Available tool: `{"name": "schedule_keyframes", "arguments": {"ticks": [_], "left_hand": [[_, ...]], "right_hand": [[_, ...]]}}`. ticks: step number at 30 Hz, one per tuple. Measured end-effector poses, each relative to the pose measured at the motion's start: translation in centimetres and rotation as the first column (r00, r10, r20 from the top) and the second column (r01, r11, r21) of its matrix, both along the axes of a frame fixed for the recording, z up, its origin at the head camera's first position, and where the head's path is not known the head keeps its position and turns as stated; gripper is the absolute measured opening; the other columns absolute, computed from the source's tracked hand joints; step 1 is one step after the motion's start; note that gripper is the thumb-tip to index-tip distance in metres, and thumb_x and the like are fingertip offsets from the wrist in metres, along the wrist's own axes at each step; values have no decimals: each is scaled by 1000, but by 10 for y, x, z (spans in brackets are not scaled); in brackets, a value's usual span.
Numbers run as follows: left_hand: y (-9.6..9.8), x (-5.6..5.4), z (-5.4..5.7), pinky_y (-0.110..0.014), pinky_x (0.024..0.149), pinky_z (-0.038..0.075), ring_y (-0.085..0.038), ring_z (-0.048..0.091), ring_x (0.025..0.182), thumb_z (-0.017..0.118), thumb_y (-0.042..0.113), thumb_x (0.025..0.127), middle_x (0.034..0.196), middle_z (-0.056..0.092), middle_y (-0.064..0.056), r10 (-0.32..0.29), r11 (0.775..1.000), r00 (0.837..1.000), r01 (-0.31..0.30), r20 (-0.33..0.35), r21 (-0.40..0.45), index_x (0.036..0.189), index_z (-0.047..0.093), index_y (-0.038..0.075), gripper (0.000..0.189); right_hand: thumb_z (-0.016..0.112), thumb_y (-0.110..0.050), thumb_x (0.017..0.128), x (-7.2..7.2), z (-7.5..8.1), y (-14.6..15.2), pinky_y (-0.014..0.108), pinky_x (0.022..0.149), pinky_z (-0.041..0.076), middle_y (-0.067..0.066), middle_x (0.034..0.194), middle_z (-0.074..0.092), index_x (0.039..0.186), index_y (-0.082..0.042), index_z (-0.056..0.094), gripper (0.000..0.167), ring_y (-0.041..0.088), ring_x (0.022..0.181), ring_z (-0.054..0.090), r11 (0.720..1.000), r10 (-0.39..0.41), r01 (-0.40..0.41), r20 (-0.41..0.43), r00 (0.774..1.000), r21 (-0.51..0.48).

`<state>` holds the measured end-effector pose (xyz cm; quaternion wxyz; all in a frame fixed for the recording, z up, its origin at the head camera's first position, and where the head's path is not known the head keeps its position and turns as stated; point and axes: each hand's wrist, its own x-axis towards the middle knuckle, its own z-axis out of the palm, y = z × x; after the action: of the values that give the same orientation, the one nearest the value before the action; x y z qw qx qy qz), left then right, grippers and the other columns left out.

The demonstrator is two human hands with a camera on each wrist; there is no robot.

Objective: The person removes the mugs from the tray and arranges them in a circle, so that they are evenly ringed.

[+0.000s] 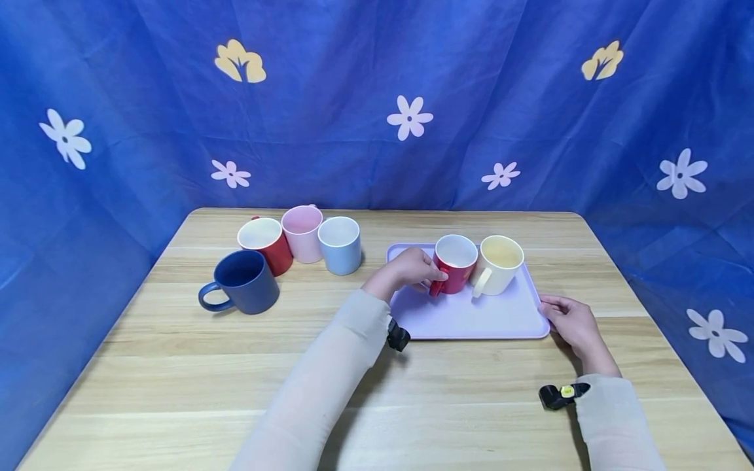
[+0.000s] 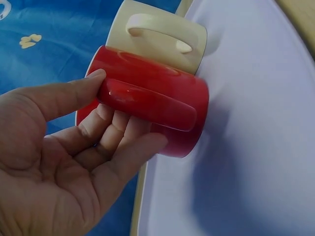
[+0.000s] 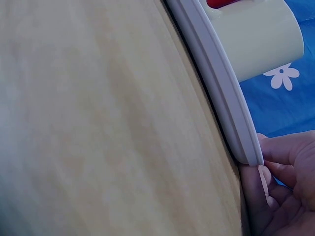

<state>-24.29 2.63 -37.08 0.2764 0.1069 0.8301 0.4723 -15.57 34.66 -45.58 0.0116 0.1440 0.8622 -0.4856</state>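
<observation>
My left hand [image 1: 410,269] pinches the handle of a red mug [image 1: 456,271], thumb at the handle's top and fingers curled behind it. White inside, the red mug stands upright on a lavender tray [image 1: 465,320]. In the left wrist view the red mug [image 2: 147,73] stands right beside a cream mug [image 2: 142,37], whose handle points toward me. At the tray's right edge, my right hand [image 1: 574,324] holds the rim between thumb and fingers. The right wrist view shows the fingers [image 3: 290,147] at the tray's corner.
On the left of the wooden table [image 1: 177,379] stand a dark blue mug [image 1: 253,291], another red mug [image 1: 277,255], a pink mug [image 1: 304,245] and a light blue mug [image 1: 341,255]. A blue flowered curtain [image 1: 324,98] hangs behind and at both sides.
</observation>
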Motion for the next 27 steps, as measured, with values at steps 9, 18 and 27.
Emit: {"name": "schedule_keyframes", "arguments": {"ticks": [9, 18, 27], "left_hand": [[-2, 2, -1, -33, 69, 56, -18, 64, 66, 72, 9, 84, 71, 66, -11, 33, 998, 997, -37, 68, 59, 82, 69, -6, 15], [-19, 2, -1, -33, 69, 56, -18, 64, 63, 70, 6, 85, 68, 66, -10, -74, 996, 994, 71, 77, 46, 81, 69, -7, 13], [-42, 2, -1, -33, 71, 55, -16, 62, 65, 66, 1, 87, 67, 64, -8, -201, 978, 973, 193, 110, 81, 79, 67, -7, 12]], "right_hand": [[55, -17, 97, 0, 0, 0, 17, 67, 50, 13, 107, 62, 127, 7, 55, 39, -1, 81, 54, 1000, 6, -6, -3, 1000, -5], [54, -17, 97, 0, -1, 1, 17, 66, 50, 15, 108, 61, 128, 7, 54, 39, 1, 81, 54, 1000, 1, -1, -2, 1000, 0], [54, -19, 98, 0, -2, 0, 16, 67, 50, 18, 113, 61, 128, 6, 54, 40, 0, 82, 54, 1000, 2, -2, 7, 1000, 18]]}}
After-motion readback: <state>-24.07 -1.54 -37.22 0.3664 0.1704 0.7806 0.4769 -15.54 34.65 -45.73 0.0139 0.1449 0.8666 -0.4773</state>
